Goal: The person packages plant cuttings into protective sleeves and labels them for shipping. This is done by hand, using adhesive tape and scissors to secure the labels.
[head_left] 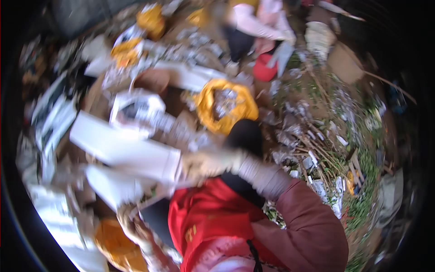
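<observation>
A long white panel or box runs from the left towards the middle, blurred by motion. My right hand, in a pale glove, is at its right end with the fingers closed on it. Lower left, my left hand is beside a second white piece; its fingers are smeared, and whether it grips that piece is unclear. Ahead of my knee stands an open yellow bag with clear plastic scraps inside.
Another person crouches at the top near a red container. Sticks and green plants lie on the right. Left of the yellow bag is a white bag. An orange bag sits lower left, and white sheets lie farther left.
</observation>
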Demonstrator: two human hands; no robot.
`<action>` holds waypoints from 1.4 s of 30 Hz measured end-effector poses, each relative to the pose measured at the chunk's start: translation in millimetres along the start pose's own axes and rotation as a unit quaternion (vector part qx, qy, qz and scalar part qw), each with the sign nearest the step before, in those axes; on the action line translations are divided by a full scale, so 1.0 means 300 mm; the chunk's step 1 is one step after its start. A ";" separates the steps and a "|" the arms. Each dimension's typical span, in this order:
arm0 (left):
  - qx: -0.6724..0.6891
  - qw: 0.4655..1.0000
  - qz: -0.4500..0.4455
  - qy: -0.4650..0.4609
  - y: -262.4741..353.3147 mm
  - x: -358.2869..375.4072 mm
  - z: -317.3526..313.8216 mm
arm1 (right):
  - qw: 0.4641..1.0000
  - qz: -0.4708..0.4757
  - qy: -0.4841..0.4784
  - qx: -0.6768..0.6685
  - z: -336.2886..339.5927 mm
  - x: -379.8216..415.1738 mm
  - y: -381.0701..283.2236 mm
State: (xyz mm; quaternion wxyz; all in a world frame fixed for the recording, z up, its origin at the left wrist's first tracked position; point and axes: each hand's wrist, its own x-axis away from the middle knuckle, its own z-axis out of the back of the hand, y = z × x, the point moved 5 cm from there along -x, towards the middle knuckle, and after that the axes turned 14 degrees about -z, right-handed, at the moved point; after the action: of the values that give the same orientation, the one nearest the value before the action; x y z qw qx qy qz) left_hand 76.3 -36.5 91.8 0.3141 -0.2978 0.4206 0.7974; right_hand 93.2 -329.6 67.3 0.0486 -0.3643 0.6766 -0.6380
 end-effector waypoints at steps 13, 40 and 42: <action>0.181 0.946 0.149 0.224 -0.054 -0.037 0.118 | 0.872 0.318 0.145 0.344 -0.199 -0.331 -0.146; -0.183 0.843 0.507 0.009 0.017 0.663 0.006 | 0.900 0.048 0.310 0.302 -0.317 -0.380 0.489; -0.199 0.836 0.507 -0.062 -0.008 0.670 -0.001 | 0.896 0.014 0.300 0.327 -0.320 -0.393 0.519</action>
State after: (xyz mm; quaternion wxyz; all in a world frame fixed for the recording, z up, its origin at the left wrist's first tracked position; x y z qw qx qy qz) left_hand -47.4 14.6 -58.1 -0.1744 -0.0488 0.3241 0.9285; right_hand 61.2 -196.9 -102.4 -0.0315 -0.1093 0.4169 -0.9018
